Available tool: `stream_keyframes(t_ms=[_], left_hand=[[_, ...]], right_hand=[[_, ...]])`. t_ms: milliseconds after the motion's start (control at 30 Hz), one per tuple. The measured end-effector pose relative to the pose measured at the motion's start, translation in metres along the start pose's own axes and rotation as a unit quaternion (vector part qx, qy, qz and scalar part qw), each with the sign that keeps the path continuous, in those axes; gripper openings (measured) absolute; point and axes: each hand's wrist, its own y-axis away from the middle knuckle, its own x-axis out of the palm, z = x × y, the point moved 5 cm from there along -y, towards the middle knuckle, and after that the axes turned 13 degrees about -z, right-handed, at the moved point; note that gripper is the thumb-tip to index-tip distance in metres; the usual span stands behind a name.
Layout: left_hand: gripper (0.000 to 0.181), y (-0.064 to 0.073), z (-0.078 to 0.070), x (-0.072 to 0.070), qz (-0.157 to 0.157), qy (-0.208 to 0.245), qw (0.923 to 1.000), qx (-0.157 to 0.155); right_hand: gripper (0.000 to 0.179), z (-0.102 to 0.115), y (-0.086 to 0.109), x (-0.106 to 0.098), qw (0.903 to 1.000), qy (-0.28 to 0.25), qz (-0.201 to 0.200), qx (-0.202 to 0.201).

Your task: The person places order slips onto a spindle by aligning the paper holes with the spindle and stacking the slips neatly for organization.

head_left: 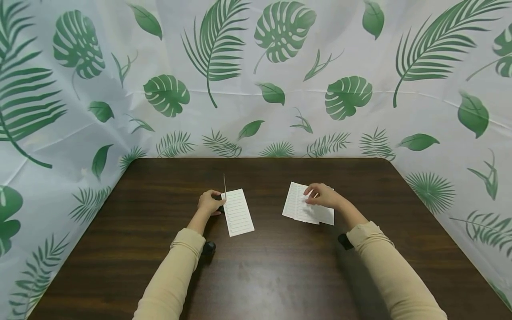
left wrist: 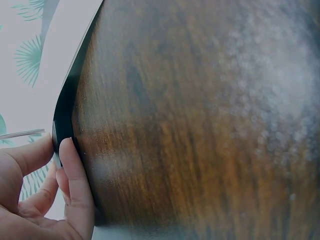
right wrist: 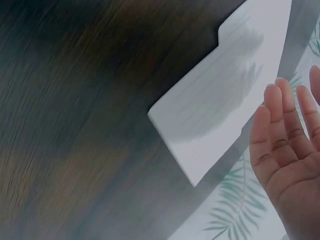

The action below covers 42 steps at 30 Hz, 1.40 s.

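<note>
My left hand (head_left: 209, 203) pinches the left edge of a white lined sheet (head_left: 240, 215), which slants over the table's left half. In the left wrist view, the thumb lies on the white sheet (left wrist: 70, 45) and a finger is on its other side. A thin upright strip (head_left: 225, 186) rises by the thumb; its kind is unclear. On the right, several overlapping white lined sheets (head_left: 298, 202) lie fanned on the table. Above them hovers my right hand (head_left: 323, 195), fingers relaxed and holding nothing. The right wrist view shows its fingers apart from the sheets (right wrist: 215, 85).
Both hands work over a dark brown wooden table (head_left: 264, 266). A white curtain with green leaves (head_left: 256, 106) hangs behind it and along both sides. Black wrist devices (head_left: 208, 249) are at both wrists.
</note>
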Motion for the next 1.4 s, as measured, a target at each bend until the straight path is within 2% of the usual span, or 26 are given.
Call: stream_keyframes(t_ms=[233, 300, 467, 533, 633, 667, 733, 867, 967, 1233, 1400], left_hand=[[0.039, 0.000, -0.001, 0.001, -0.004, 0.002, 1.0000, 0.005], [0.039, 0.000, -0.001, 0.001, -0.003, 0.003, 1.0000, 0.008], [0.039, 0.001, 0.002, -0.005, 0.002, 0.004, 1.0000, 0.002], [0.038, 0.002, 0.003, -0.008, -0.002, 0.001, 1.0000, -0.003], [0.038, 0.002, 0.002, -0.010, -0.005, -0.002, 1.0000, -0.001], [0.038, 0.002, 0.002, -0.010, -0.003, 0.000, 1.0000, 0.002], [0.038, 0.001, 0.002, -0.007, 0.003, 0.003, 1.0000, 0.003], [0.039, -0.001, 0.001, -0.001, 0.006, 0.006, 1.0000, 0.004], [0.038, -0.001, 0.002, 0.000, 0.003, 0.006, 1.0000, 0.001], [0.038, 0.002, -0.002, -0.003, 0.005, 0.006, 0.9999, 0.008], [0.039, 0.004, -0.002, -0.003, 0.010, 0.006, 0.9999, 0.006]], right_hand=[[0.027, -0.011, 0.006, -0.016, 0.9990, 0.028, -0.033, 0.007], [0.028, -0.017, 0.007, -0.020, 0.9990, 0.021, -0.039, 0.010], [0.032, -0.037, 0.007, -0.023, 0.9978, -0.029, -0.048, -0.035], [0.037, -0.042, 0.008, -0.023, 0.9975, -0.028, -0.048, -0.044], [0.044, -0.047, 0.011, -0.025, 0.9985, 0.009, -0.051, -0.017], [0.049, -0.043, 0.015, -0.027, 0.9980, 0.040, -0.048, 0.010], [0.060, -0.047, 0.021, -0.028, 0.9950, 0.085, -0.037, 0.038], [0.092, -0.057, 0.032, -0.027, 0.9857, 0.143, 0.027, 0.084], [0.106, -0.061, 0.034, -0.027, 0.9802, 0.165, 0.056, 0.095], [0.107, -0.056, 0.033, -0.027, 0.9693, 0.217, 0.061, 0.099], [0.103, -0.056, 0.033, -0.025, 0.9688, 0.227, 0.053, 0.084]])
